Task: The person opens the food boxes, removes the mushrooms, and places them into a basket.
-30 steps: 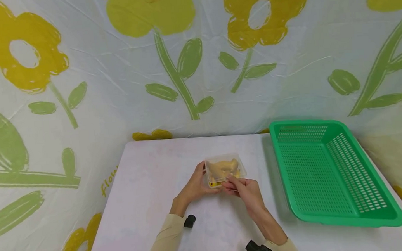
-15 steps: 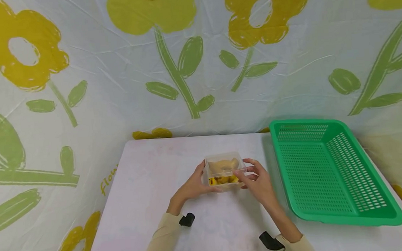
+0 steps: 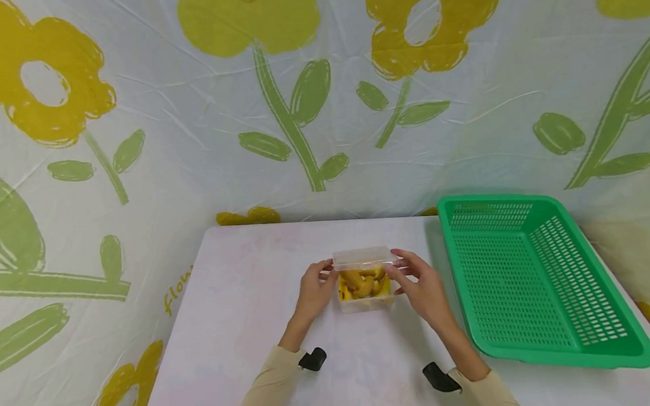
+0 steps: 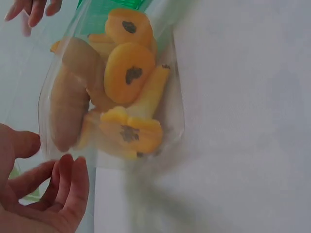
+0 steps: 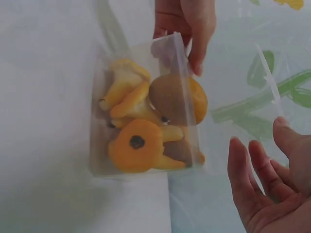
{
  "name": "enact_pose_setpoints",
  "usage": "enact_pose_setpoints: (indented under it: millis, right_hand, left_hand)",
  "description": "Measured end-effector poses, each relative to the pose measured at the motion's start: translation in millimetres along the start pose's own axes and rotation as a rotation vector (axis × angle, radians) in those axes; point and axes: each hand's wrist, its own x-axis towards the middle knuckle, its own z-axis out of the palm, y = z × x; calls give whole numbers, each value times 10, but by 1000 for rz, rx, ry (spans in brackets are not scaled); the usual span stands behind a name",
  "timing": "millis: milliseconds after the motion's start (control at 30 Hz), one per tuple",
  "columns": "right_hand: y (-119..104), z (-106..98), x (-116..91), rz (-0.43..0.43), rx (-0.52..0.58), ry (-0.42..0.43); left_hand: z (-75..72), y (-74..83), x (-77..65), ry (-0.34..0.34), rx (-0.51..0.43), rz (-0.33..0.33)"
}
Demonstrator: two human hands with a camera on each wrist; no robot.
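A clear plastic box [image 3: 367, 304] sits on the table, filled with several yellow-orange mushroom-like pieces [image 5: 137, 145] with dark spots and one or more larger tan pieces [image 4: 70, 107]. Its clear lid [image 3: 363, 258] is raised and tilted back above the box. My right hand [image 3: 426, 290] pinches the right end of the lid between thumb and fingers. At the box's left side, the fingertips of my left hand [image 3: 314, 290] are at the rim, with a gap between thumb and fingers in the left wrist view. Whether they touch the lid is hard to see.
A large green plastic basket [image 3: 513, 284] stands on the right side of the white table [image 3: 239, 272]. A flower-printed cloth [image 3: 194, 111] hangs behind and to the left. Black camera mounts [image 3: 313, 359] sit on both wrists.
The lid has gone from lying over the box to tilted up and back, uncovering the pieces. My right hand has shifted right and back to the lid's end; my left hand has moved up toward the rim.
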Motion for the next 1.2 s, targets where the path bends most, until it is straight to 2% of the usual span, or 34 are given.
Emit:
enact_pose_setpoints:
  millis: [133, 300, 400, 533, 700, 933, 1200]
  right_hand:
    - [-35, -5, 85, -21, -10, 9]
    - [-56, -10, 179, -7, -48, 31]
    - [-74, -17, 237, 21, -82, 49]
    - [-97, -18, 336, 66, -98, 68]
    - [-152, 15, 459, 96, -103, 91]
    - [-198, 39, 653, 120, -184, 98]
    - [-119, 32, 936, -7, -281, 94]
  left_hand:
    - [54, 66, 30, 126, -16, -58]
    - [96, 115, 52, 186, -94, -131]
    - [102, 135, 49, 189, -147, -166]
    - [104, 151, 51, 192, -172, -200]
    - [99, 163, 56, 197, -187, -220]
    - [95, 157, 57, 207, -202, -216]
    - [106, 155, 42, 209, -220, -211]
